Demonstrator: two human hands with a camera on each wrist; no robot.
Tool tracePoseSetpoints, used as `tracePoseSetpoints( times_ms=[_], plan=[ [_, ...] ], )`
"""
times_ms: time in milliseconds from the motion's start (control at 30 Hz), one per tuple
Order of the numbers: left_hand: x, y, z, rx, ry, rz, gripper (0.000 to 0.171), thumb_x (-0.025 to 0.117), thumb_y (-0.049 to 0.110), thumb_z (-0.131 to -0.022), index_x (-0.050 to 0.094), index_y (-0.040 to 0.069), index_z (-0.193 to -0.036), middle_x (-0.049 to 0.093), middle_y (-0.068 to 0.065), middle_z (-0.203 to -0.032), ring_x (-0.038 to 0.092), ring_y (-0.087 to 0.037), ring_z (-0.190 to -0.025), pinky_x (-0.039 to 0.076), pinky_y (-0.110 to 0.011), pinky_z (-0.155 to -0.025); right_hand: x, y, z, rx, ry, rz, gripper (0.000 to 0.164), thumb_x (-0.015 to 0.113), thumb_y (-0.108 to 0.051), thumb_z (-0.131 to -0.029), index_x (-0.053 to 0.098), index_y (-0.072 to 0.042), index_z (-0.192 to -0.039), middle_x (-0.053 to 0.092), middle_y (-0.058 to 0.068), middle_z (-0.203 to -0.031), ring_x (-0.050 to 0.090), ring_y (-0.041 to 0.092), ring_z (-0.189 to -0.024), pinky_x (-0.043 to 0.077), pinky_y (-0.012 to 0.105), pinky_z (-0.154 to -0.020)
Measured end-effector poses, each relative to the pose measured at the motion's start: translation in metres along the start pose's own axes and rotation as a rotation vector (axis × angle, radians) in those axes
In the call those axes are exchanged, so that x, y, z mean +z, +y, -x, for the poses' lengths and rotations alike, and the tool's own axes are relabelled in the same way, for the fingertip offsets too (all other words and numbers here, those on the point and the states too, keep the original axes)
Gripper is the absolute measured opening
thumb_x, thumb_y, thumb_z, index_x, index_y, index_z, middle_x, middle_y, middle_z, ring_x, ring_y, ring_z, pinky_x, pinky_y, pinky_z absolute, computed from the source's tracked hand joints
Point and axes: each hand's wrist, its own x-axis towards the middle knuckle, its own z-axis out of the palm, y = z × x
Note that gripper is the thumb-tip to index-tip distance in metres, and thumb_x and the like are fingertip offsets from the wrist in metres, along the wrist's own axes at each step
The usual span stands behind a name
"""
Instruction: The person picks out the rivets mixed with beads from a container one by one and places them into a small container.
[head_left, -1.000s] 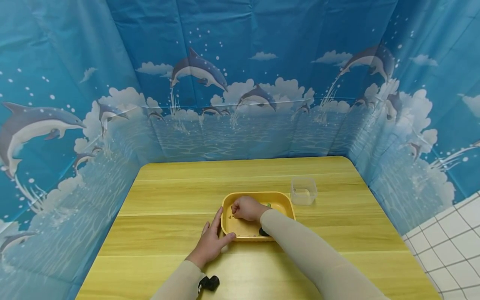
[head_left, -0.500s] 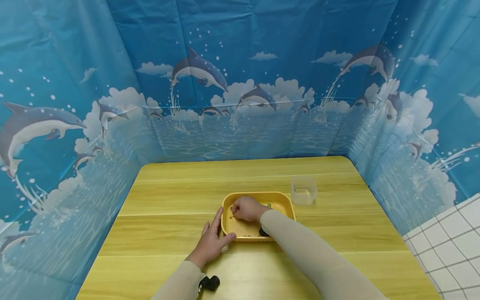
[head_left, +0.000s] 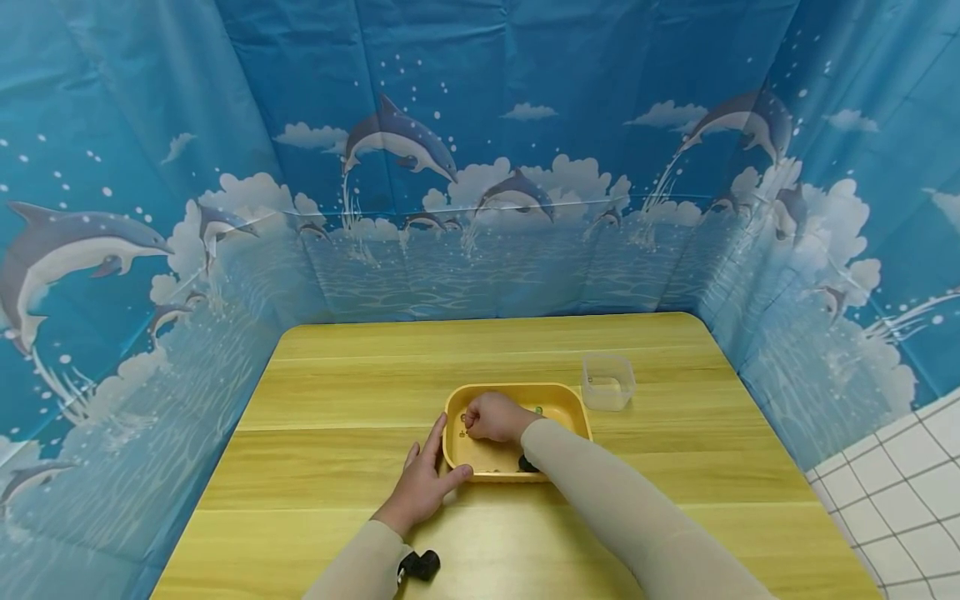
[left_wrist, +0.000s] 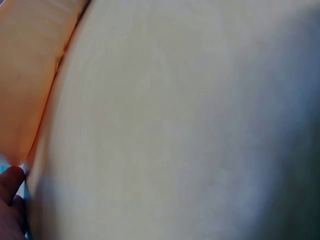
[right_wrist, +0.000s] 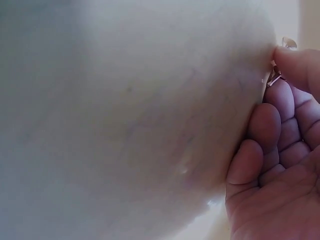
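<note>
A yellow tray [head_left: 491,458] with a raised rim sits on the wooden table. My right hand [head_left: 497,417] reaches into its left half, fingers curled. In the right wrist view, the thumb and forefinger of that hand [right_wrist: 280,150] pinch a small gold-coloured metal piece [right_wrist: 275,77], its exact kind unclear. A round gold-coloured disc [right_wrist: 288,43] shows just beyond the thumb. Small brownish pieces [head_left: 462,433] lie near the fingertips, and a small green thing [head_left: 538,410] lies behind the wrist. My left hand [head_left: 422,487] rests at the tray's near left corner, thumb and fingers spread along the rim.
To the right of the tray stands a clear square plastic container [head_left: 607,383] with something small inside. The wooden table [head_left: 337,400] reaches back to a blue dolphin-print curtain [head_left: 480,275]. Both wrist views are mostly filled by a blurred pale surface.
My right fingertips shift very slightly within the tray, and the small pieces beside them lie a little differently. My left hand stays in place on the rim.
</note>
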Motion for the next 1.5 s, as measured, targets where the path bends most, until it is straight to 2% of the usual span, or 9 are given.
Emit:
tracePoseSetpoints(
  times_ms=[300,533,667,800,867,933,1100,1367,1500],
  plan=[
    [-0.0003,0.0005,-0.0008,-0.010,0.007,-0.002,0.098,0.071,0.044,-0.100,0.005,0.027,-0.172,0.029,-0.005,-0.174,0.035,-0.040,-0.157,-0.003,-0.063,-0.131,0.0005,0.0005,-0.0005,-0.033,-0.002,0.005,0.012,0.075,-0.011,-0.094,0.073,-0.017,-0.084,0.067,-0.009,-0.080,0.052,0.005,-0.066,0.046,0.020,-0.066],
    [-0.0002,0.0024,0.0001,-0.043,0.011,-0.002,0.098,0.071,0.046,-0.100,0.006,0.035,-0.171,0.028,-0.003,-0.174,0.011,-0.052,-0.161,0.000,-0.067,-0.130,0.0031,0.0027,-0.0004,-0.011,-0.014,-0.015,0.013,0.072,-0.006,-0.092,0.073,-0.016,-0.085,0.069,-0.006,-0.083,0.053,0.008,-0.066,0.046,0.022,-0.064],
    [-0.0005,0.0024,0.0000,-0.044,0.012,-0.002,0.098,0.072,0.046,-0.100,0.006,0.034,-0.171,0.028,-0.003,-0.174,0.010,-0.053,-0.160,0.000,-0.067,-0.130,0.0035,0.0026,-0.0010,-0.007,-0.013,-0.010,0.015,0.070,-0.001,-0.090,0.075,-0.015,-0.087,0.072,-0.002,-0.088,0.054,0.010,-0.069,0.047,0.023,-0.065],
    [-0.0007,0.0020,0.0000,-0.040,0.009,0.002,0.098,0.072,0.045,-0.100,0.005,0.035,-0.171,0.029,-0.003,-0.174,0.013,-0.050,-0.161,-0.001,-0.066,-0.130,0.0043,0.0026,-0.0020,-0.013,-0.008,0.002,0.016,0.070,0.000,-0.088,0.075,-0.015,-0.086,0.072,-0.006,-0.087,0.054,0.009,-0.068,0.047,0.022,-0.065],
    [-0.0006,0.0017,0.0000,-0.033,0.008,0.003,0.098,0.071,0.045,-0.100,0.005,0.036,-0.171,0.029,-0.004,-0.174,0.020,-0.048,-0.160,-0.002,-0.064,-0.131,0.0044,0.0027,-0.0022,-0.010,-0.007,-0.003,0.016,0.071,0.000,-0.087,0.074,-0.016,-0.086,0.071,-0.007,-0.086,0.054,0.008,-0.068,0.047,0.022,-0.064],
    [-0.0004,0.0016,0.0001,-0.031,0.009,0.004,0.098,0.071,0.045,-0.100,0.005,0.036,-0.171,0.029,-0.003,-0.174,0.021,-0.047,-0.160,-0.002,-0.064,-0.131,0.0042,0.0029,-0.0020,-0.001,-0.012,-0.018,0.017,0.071,-0.001,-0.087,0.073,-0.017,-0.085,0.071,-0.008,-0.085,0.054,0.008,-0.067,0.047,0.022,-0.063],
    [-0.0005,0.0026,0.0008,-0.040,0.012,0.008,0.097,0.072,0.046,-0.100,0.006,0.036,-0.171,0.028,-0.002,-0.174,0.013,-0.052,-0.160,-0.001,-0.066,-0.130,0.0032,0.0042,-0.0010,0.021,-0.020,-0.078,0.015,0.071,-0.003,-0.091,0.072,-0.016,-0.084,0.068,-0.006,-0.082,0.054,0.010,-0.065,0.046,0.022,-0.061],
    [-0.0009,0.0021,0.0009,-0.035,0.008,0.009,0.097,0.071,0.046,-0.100,0.006,0.038,-0.170,0.028,-0.003,-0.174,0.019,-0.052,-0.159,0.000,-0.066,-0.130,0.0005,0.0047,-0.0001,0.029,-0.015,-0.118,0.012,0.070,-0.008,-0.095,0.070,-0.016,-0.087,0.066,-0.005,-0.081,0.052,0.010,-0.064,0.044,0.023,-0.060],
    [-0.0009,0.0014,0.0009,-0.037,0.011,0.011,0.097,0.071,0.046,-0.100,0.005,0.040,-0.170,0.029,-0.004,-0.174,0.014,-0.054,-0.160,0.001,-0.068,-0.130,-0.0029,0.0027,0.0012,0.032,-0.013,-0.125,0.011,0.069,-0.008,-0.096,0.070,-0.015,-0.088,0.066,-0.004,-0.081,0.052,0.010,-0.065,0.044,0.023,-0.060]
  ],
)
